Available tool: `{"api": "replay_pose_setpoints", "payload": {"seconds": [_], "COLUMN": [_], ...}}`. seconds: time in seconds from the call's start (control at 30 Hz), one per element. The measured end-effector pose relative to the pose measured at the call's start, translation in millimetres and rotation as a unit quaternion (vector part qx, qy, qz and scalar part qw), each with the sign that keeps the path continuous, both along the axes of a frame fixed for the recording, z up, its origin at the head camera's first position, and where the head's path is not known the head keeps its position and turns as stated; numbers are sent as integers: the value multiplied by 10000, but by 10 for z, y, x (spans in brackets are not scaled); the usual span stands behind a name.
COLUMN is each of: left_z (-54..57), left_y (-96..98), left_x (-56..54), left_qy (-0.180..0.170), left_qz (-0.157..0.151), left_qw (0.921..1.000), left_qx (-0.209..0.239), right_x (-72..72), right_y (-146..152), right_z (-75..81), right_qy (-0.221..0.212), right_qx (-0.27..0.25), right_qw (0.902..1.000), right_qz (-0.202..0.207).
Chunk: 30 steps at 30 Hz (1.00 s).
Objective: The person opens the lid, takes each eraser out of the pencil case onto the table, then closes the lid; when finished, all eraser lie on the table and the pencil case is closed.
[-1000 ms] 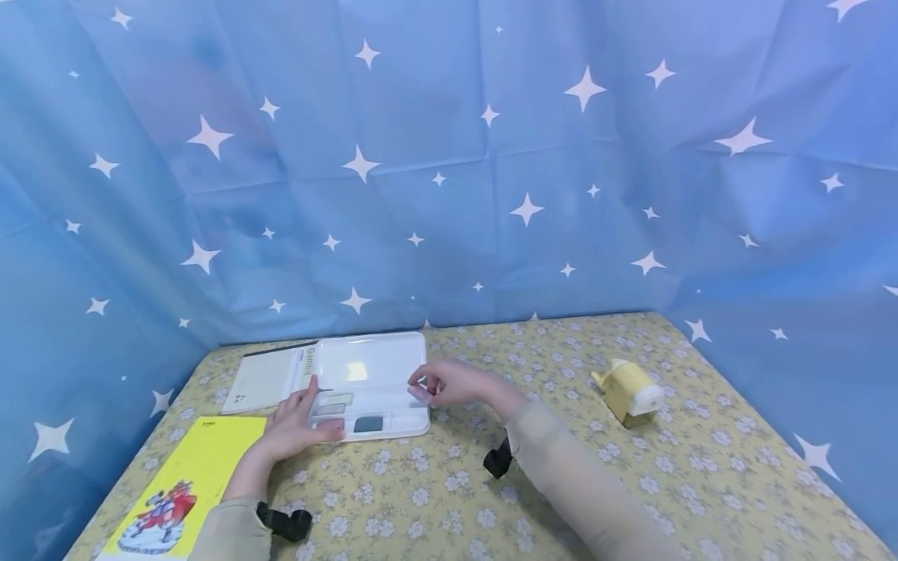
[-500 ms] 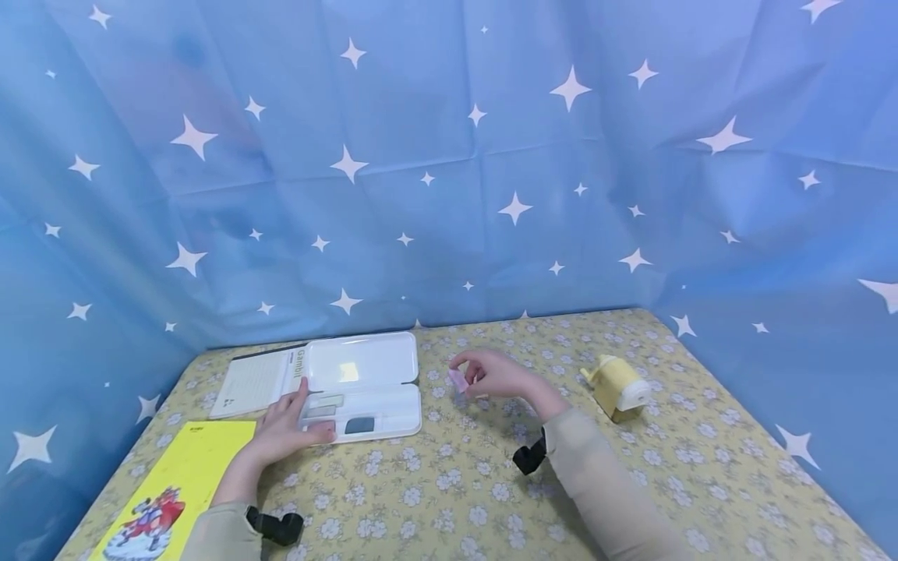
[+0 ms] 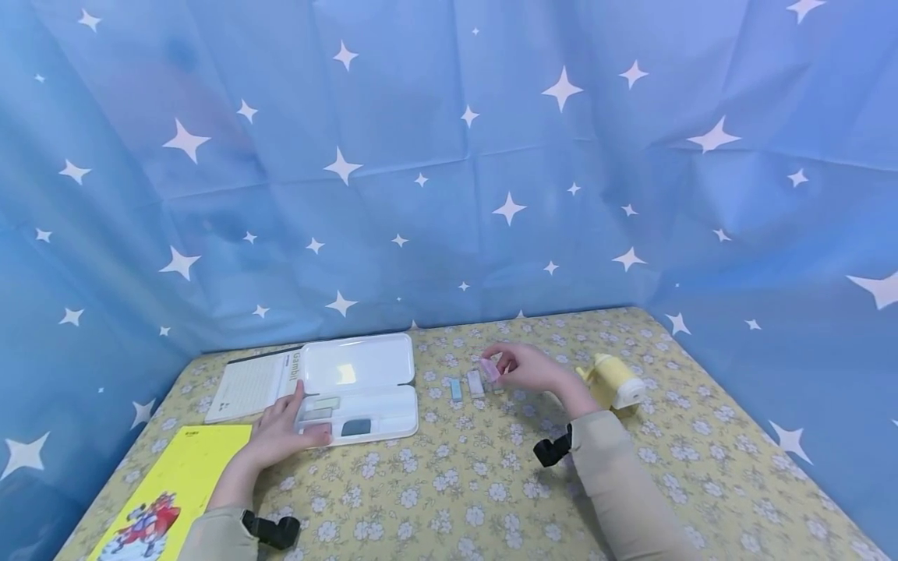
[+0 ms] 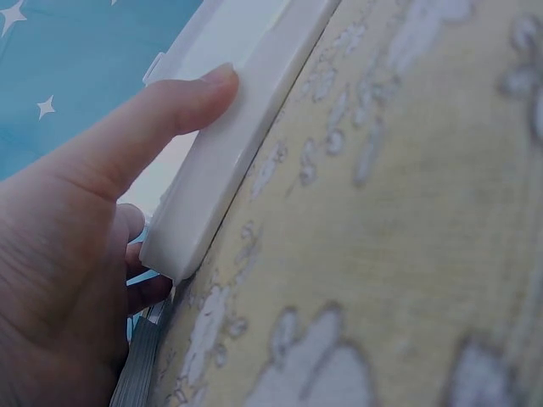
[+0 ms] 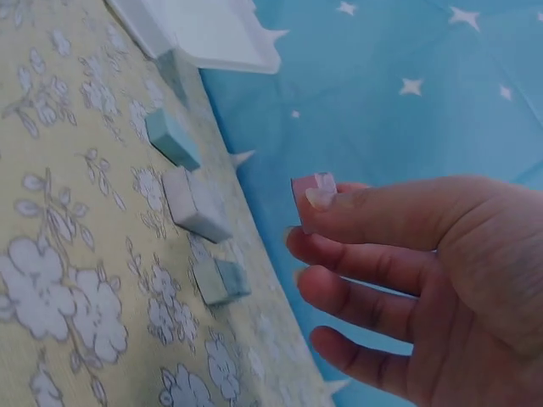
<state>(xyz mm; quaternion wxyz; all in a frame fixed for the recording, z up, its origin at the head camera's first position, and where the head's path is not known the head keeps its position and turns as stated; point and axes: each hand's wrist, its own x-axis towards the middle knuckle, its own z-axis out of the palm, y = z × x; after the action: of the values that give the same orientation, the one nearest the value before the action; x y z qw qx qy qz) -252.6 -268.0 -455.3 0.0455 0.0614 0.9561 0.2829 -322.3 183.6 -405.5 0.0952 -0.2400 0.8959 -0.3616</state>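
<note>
Above the flowered surface point(image 3: 407, 506), the right hand point(image 3: 531, 368) pinches a pink block point(image 3: 490, 370) (probably light, softish; hold its sides); the left hand point(image 3: 276, 433), fingers spread, touches a white case point(image 3: 384, 360).

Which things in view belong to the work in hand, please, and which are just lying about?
Seemingly in use:
pink block, pinched by right fingers
open white case, touched by left fingers
three loose blocks

Apparently lying about:
notepad
yellow booklet
yellow sharpener

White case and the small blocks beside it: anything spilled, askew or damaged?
Nothing stands out: the left hand rests on the open case, three blocks sit in a row on the cloth, and the right hand pinches a pink block.
</note>
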Motion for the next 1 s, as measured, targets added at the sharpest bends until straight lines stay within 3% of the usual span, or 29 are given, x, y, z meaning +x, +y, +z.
{"api": "replay_pose_setpoints", "payload": {"seconds": [0.43,1.0], "left_z": [47,61], "left_y": [13,14], "left_x": [12,25], "left_qy": [-152,-60], "left_qz": [2,-28], "left_qw": [9999,10000], "left_qx": [-49,-3], "right_x": [-34,-87], "right_y": [197,328], "right_z": [-100,-265], "right_qy": [-27,-110], "right_qx": [-128,77], "right_qw": [9996,9984], "right_qz": [-244,-544]}}
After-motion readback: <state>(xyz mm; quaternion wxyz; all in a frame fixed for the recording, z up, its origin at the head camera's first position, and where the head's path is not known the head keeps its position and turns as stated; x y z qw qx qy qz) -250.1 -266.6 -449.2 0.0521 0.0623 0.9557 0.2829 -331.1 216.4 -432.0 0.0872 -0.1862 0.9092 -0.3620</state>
